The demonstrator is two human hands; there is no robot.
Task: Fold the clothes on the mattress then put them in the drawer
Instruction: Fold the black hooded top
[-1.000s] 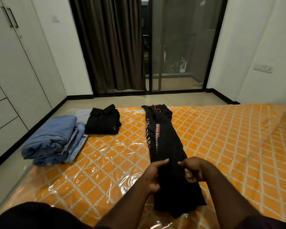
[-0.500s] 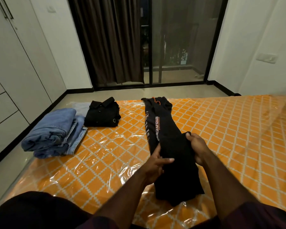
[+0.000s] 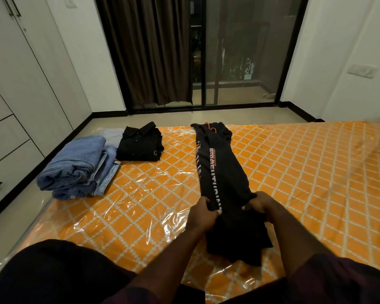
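Black track pants (image 3: 222,172) with white and orange lettering lie lengthwise on the orange, plastic-wrapped mattress (image 3: 305,183), folded into a narrow strip. My left hand (image 3: 203,216) grips the strip's left edge and my right hand (image 3: 261,204) grips its right edge, both about a third of the way up from the near end. The near end of the pants lies bunched below my hands. Folded blue jeans (image 3: 79,167) are stacked at the mattress's left edge. A folded black shirt (image 3: 140,143) sits beside them.
White wardrobe drawers (image 3: 7,137) line the left wall beyond a strip of floor. A dark curtain (image 3: 149,51) and glass sliding door (image 3: 241,51) stand behind the mattress. My knee (image 3: 59,275) rests at the near left.
Both hands have closed on the two edges of the pants, where the left hand lay flat half a second ago. The fabric bunches between them.
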